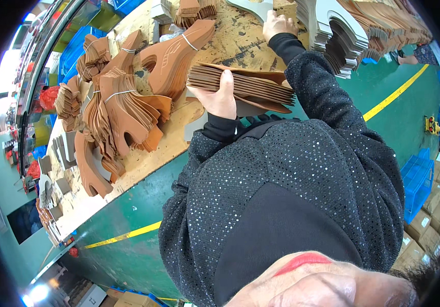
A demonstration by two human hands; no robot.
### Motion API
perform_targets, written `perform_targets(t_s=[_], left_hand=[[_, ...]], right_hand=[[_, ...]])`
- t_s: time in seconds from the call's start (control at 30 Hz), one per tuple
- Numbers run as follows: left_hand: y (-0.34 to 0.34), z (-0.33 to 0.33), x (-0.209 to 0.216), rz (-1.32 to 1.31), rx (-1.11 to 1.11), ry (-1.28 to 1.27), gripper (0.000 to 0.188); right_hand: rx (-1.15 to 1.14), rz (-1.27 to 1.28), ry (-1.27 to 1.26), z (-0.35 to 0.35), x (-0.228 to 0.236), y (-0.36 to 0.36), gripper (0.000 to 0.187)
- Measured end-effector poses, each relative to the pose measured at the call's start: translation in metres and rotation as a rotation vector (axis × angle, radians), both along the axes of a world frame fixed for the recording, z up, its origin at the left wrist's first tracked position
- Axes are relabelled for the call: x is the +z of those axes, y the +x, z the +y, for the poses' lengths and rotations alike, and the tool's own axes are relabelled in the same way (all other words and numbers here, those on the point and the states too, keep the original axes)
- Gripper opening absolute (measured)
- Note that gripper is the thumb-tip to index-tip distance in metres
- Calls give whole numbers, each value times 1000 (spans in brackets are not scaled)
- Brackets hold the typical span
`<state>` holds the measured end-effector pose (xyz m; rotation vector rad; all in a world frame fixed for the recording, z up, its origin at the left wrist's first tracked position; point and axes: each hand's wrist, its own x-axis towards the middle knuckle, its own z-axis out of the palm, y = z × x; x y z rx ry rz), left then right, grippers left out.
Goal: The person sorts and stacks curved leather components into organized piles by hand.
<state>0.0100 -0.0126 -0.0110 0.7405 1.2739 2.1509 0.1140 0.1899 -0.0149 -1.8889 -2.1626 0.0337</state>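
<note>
My left hand grips a thick stack of brown shoe-upper pieces, thumb on top and the layers fanned edgewise in front of my chest. Farther off to the right, my right hand has its fingers curled at the end of a grey curved piece. What those fingertips pinch, if anything, is hidden. Just right of that hand stands a tall stack of white and grey curved pieces. Left of my left hand lies a banded bundle of brown pieces on the worn wooden table.
Several more tied brown bundles crowd the table's left side. Long rows of brown pieces fill its far right. A blue crate and cardboard boxes stand on the green floor with yellow lines.
</note>
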Motion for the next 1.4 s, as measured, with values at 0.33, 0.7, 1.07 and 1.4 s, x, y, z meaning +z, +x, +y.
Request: perform_targets(t_s=[0.33,0.7,1.07,1.4], left_hand=[[0,-2,-1,-4,9,7,60],[6,4,11,-38,20,16,58],[6,4,9,-100,49,-23,52],[6,9,6,-88,63,2,43]], right_hand=[[994,923,-688,-70,28,56,37],[1043,605,-948,-76,32,67,29],[1094,574,-896,-73,33,60,27],[919,285,-301,-143,44,24,88]])
